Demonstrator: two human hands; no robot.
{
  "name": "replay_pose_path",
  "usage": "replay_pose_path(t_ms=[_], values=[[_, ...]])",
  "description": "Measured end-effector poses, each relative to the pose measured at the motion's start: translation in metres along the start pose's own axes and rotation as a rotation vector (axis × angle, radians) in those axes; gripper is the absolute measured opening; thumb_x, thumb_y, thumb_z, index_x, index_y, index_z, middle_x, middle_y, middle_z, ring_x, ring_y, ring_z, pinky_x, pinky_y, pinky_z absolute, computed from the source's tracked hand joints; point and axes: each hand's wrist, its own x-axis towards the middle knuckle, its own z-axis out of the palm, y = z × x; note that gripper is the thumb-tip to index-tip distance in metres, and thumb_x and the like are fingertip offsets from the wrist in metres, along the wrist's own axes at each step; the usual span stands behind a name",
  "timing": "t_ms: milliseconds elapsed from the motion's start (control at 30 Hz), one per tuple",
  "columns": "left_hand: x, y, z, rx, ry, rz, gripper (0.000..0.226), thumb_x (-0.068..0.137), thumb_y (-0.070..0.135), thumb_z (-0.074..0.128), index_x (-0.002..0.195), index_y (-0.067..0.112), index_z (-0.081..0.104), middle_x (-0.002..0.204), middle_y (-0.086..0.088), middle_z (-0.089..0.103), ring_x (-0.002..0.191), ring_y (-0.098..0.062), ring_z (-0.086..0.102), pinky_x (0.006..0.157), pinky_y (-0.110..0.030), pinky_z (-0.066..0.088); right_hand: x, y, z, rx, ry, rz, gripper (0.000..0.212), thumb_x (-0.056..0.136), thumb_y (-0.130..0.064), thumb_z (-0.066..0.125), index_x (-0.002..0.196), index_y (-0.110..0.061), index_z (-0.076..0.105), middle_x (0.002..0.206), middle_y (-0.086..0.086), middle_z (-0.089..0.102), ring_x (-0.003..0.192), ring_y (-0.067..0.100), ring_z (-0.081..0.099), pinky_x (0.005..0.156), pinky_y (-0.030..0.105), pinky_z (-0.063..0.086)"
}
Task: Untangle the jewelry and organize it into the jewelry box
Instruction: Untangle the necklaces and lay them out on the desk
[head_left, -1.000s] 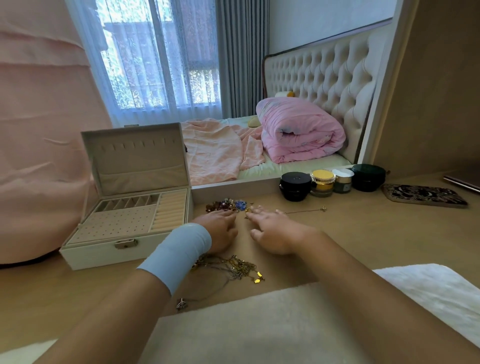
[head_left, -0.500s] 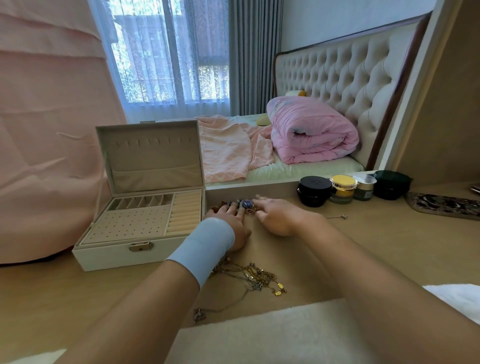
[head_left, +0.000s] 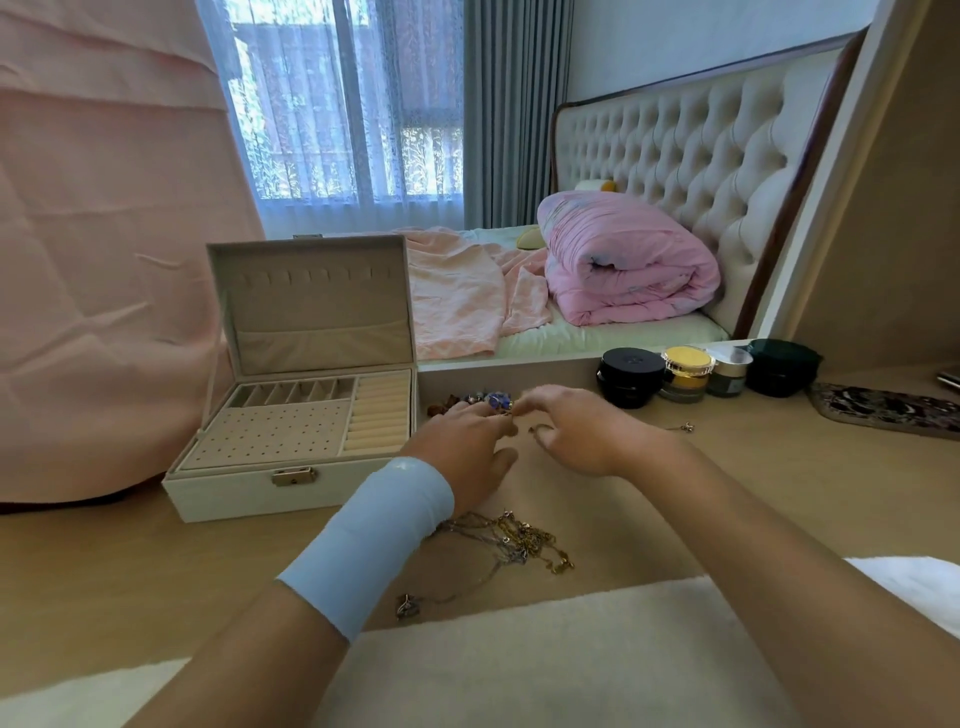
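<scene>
Fingers of the left hand (head_left: 465, 447) lie stretched forward, their tips on a small heap of coloured beaded jewelry (head_left: 488, 401) at the far edge of the table (head_left: 779, 493), with the thumb spread to the side and nothing gripped. The right hand (head_left: 576, 431) faces it, fingers bent, tips at the right end of the same heap; blur hides whether they pinch a piece. A light blue wristband (head_left: 374, 540) wraps the left wrist. Partly under that wrist lies a tangle of gold and silver chains (head_left: 514, 540), and one thin chain trails from it to a pendant (head_left: 408, 605) beside a white fleecy mat (head_left: 519, 670) at the near edge. The jewelry box (head_left: 249, 496) stands open just left of the hands, lid upright. A small gold piece (head_left: 685, 427) lies alone right of the right hand. Along the far edge stand a black jar (head_left: 628, 376), a yellow-lidded jar (head_left: 685, 374), a small pale jar (head_left: 730, 371) and a dark green jar (head_left: 782, 366), then a patterned pouch (head_left: 883, 410).
</scene>
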Motion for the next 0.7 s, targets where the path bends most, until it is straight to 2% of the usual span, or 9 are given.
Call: replay_pose_path(t_ms=[33, 67, 133, 167, 233, 333, 433, 567, 700], values=[[-0.009, 0.001, 0.0, -0.046, 0.031, 0.023, 0.032, 0.099, 0.038, 0.046, 0.127, 0.031, 0.059, 0.13, 0.007, 0.054, 0.123, -0.017, 0.046, 0.1, -0.035, 0.042, -0.011, 0.0, -0.003, -0.002, -0.005, -0.018, 0.033, 0.1, -0.015, 0.052, 0.128, -0.026, 0.064, 0.135, -0.006, 0.059, 0.125, 0.013, 0.055, 0.107, 0.029, 0.043], [-0.017, 0.003, 0.0, -0.09, 0.045, 0.048, 0.025, 0.098, 0.037, 0.05, 0.118, 0.034, 0.064, 0.12, 0.011, 0.057, 0.115, -0.013, 0.049, 0.095, -0.032, 0.044, -0.023, 0.0, -0.006, 0.008, -0.045, -0.022, 0.023, 0.098, -0.017, 0.056, 0.114, -0.028, 0.069, 0.117, -0.011, 0.065, 0.108, 0.007, 0.061, 0.096, 0.027, 0.05], [-0.03, 0.009, 0.004, -0.158, 0.028, 0.096, 0.017, 0.095, 0.036, 0.056, 0.105, 0.037, 0.069, 0.107, 0.015, 0.059, 0.103, -0.008, 0.05, 0.087, -0.028, 0.045, -0.043, -0.003, -0.008, 0.041, -0.208, 0.016, 0.009, 0.094, -0.024, 0.066, 0.097, -0.031, 0.072, 0.097, -0.014, 0.067, 0.091, 0.004, 0.063, 0.084, 0.025, 0.054], [-0.033, 0.012, 0.007, -0.174, 0.011, 0.118, 0.015, 0.094, 0.036, 0.058, 0.103, 0.038, 0.069, 0.106, 0.017, 0.058, 0.1, -0.006, 0.049, 0.086, -0.026, 0.044, -0.051, -0.003, -0.008, 0.049, -0.293, 0.049, 0.005, 0.092, -0.028, 0.07, 0.095, -0.031, 0.072, 0.096, -0.012, 0.069, 0.09, 0.006, 0.065, 0.083, 0.027, 0.056], [-0.037, 0.015, 0.015, -0.156, -0.012, 0.154, 0.014, 0.092, 0.038, 0.06, 0.102, 0.04, 0.07, 0.108, 0.017, 0.058, 0.102, -0.006, 0.047, 0.085, -0.025, 0.044, -0.059, -0.005, -0.001, 0.024, -0.387, 0.106, 0.01, 0.088, -0.037, 0.074, 0.095, -0.03, 0.073, 0.096, -0.01, 0.071, 0.091, 0.008, 0.065, 0.079, 0.027, 0.055], [-0.038, 0.012, 0.022, -0.112, -0.012, 0.16, 0.017, 0.093, 0.04, 0.058, 0.106, 0.039, 0.07, 0.112, 0.015, 0.06, 0.105, -0.007, 0.048, 0.085, -0.024, 0.044, -0.06, -0.002, 0.009, 0.022, -0.356, 0.133, 0.018, 0.085, -0.047, 0.075, 0.09, -0.03, 0.072, 0.094, -0.011, 0.069, 0.089, 0.008, 0.063, 0.07, 0.023, 0.048], [-0.039, 0.003, 0.022, -0.129, -0.01, 0.126, 0.017, 0.093, 0.042, 0.059, 0.106, 0.039, 0.07, 0.111, 0.016, 0.059, 0.106, -0.006, 0.048, 0.085, -0.022, 0.043, -0.06, 0.0, 0.006, 0.023, -0.339, 0.13, 0.014, 0.087, -0.042, 0.076, 0.093, -0.03, 0.074, 0.096, -0.011, 0.07, 0.091, 0.008, 0.064, 0.074, 0.023, 0.051], [-0.04, -0.008, 0.022, -0.153, -0.019, 0.088, 0.017, 0.092, 0.04, 0.06, 0.106, 0.039, 0.069, 0.107, 0.018, 0.057, 0.106, -0.006, 0.048, 0.09, -0.031, 0.05, -0.059, 0.004, 0.0, 0.012, -0.307, 0.117, 0.009, 0.092, -0.03, 0.072, 0.1, -0.027, 0.074, 0.1, -0.01, 0.07, 0.093, 0.008, 0.064, 0.078, 0.022, 0.051], [-0.038, -0.007, 0.026, -0.185, 0.022, 0.098, 0.019, 0.095, 0.039, 0.056, 0.111, 0.038, 0.066, 0.108, 0.016, 0.056, 0.103, -0.006, 0.048, 0.088, -0.026, 0.048, -0.054, 0.006, 0.001, 0.027, -0.307, 0.121, 0.011, 0.09, -0.034, 0.074, 0.1, -0.028, 0.075, 0.099, -0.011, 0.071, 0.093, 0.007, 0.065, 0.083, 0.026, 0.056]])
